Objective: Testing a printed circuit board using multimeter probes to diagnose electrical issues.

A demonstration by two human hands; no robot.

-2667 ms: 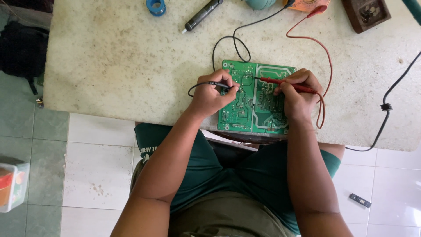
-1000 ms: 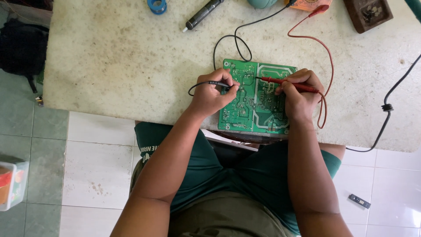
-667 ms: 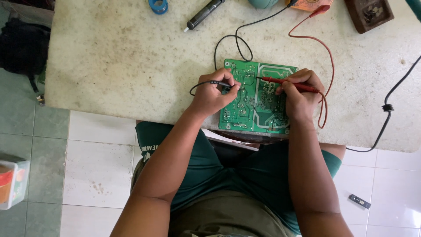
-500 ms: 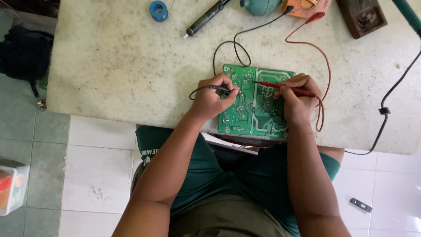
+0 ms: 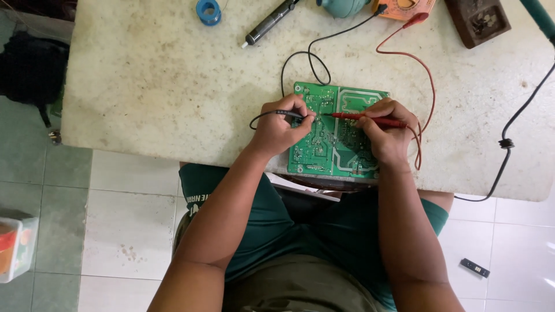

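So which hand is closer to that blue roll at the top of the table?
The left. The left hand, holding the black probe, is below and a little right of the blue roll. The right hand, with the red probe, lies farther right, across the board.

Beyond my grip I see a blue tape roll [image 5: 208, 10], a black soldering iron [image 5: 270, 22] and a brown wooden box [image 5: 477, 19] across the stone table [image 5: 150, 86].
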